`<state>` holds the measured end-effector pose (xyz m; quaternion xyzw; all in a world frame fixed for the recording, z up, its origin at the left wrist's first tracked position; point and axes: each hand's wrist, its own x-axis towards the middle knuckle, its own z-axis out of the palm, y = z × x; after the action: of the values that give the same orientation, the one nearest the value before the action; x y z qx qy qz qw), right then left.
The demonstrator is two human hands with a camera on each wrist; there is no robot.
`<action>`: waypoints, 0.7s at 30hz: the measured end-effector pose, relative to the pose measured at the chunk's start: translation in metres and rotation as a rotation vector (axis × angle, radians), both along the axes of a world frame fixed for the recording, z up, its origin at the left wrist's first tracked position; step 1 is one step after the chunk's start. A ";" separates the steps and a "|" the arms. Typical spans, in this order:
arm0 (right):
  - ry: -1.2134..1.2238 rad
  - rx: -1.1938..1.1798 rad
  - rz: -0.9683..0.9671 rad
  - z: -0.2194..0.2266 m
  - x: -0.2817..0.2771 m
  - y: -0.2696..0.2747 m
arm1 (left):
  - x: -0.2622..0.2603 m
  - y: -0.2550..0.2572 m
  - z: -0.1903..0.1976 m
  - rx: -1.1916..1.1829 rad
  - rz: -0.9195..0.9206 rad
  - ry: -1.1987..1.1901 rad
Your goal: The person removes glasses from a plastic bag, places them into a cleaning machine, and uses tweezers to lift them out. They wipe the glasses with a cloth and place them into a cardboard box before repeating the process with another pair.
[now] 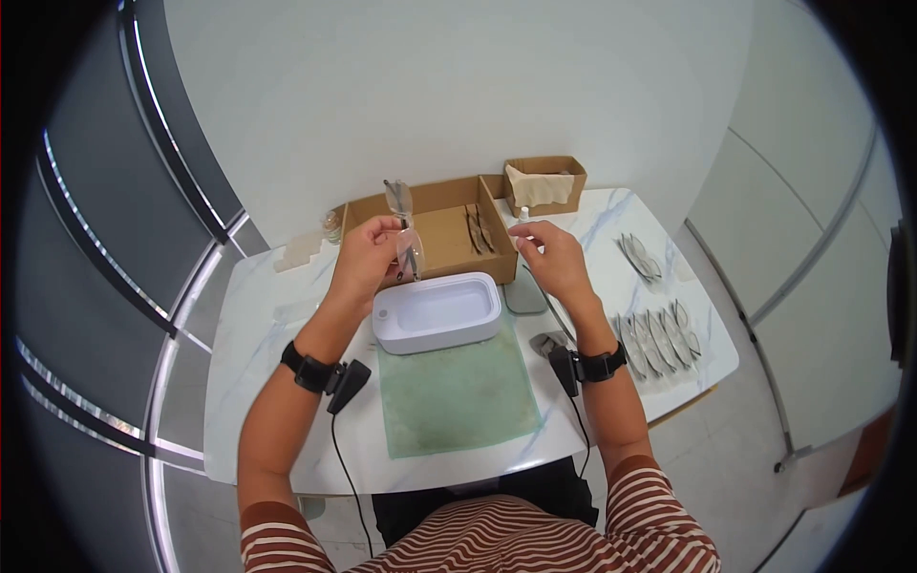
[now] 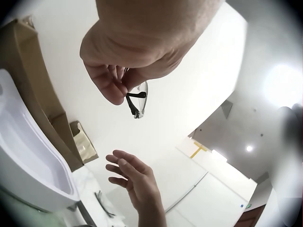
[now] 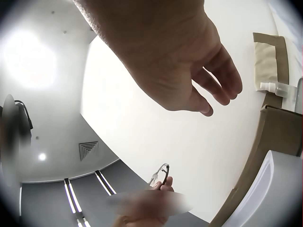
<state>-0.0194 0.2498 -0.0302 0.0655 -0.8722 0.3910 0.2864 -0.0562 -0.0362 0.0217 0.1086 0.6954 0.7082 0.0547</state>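
Left hand (image 1: 363, 260) foremost, its fingers pinching eyeglasses (image 1: 410, 250) held up near the open cardboard box (image 1: 444, 227); right hand (image 1: 556, 260) loose-fingered, gripping nothing (a row of spectacles (image 1: 659, 339) lies to its right); white tub (image 1: 439, 338) below, at the green cloth's (image 1: 458, 401) far end.

Near the middle of the front edge of the tabletop (image 1: 227, 382), a green mat (image 1: 458, 401) lies flat. At the far edge, right of centre, a small cardboard box (image 1: 572, 202) has beige cloth (image 1: 541, 189) draped over its front, just behind a white-capped bottle (image 1: 523, 214). Dark panels (image 1: 86, 239) stand beyond the left edge.
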 end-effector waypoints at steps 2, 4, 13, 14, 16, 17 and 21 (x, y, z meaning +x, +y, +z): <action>-0.054 0.037 -0.028 -0.007 -0.017 0.002 | -0.029 0.005 0.009 -0.208 -0.056 0.032; -0.100 0.087 -0.057 -0.009 -0.032 0.002 | -0.063 0.014 0.009 -0.298 -0.069 0.035; -0.275 0.170 -0.088 -0.022 -0.049 -0.002 | -0.193 0.086 -0.058 -0.805 -0.123 -0.115; -0.254 0.167 -0.083 -0.022 -0.049 0.000 | -0.203 0.093 -0.068 -0.827 -0.093 -0.142; -0.240 0.167 -0.078 -0.019 -0.050 0.001 | -0.217 0.102 -0.086 -0.874 -0.099 -0.197; -0.242 0.171 -0.072 -0.017 -0.050 0.001 | -0.224 0.108 -0.094 -0.917 -0.103 -0.245; -0.251 0.160 -0.040 -0.011 -0.047 0.001 | -0.244 0.113 -0.125 -1.056 -0.131 -0.292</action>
<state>-0.0661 0.2512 -0.0417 0.0215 -0.9306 0.3198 0.1768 -0.3002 0.0767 -0.1036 0.0100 0.9331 0.2662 0.2416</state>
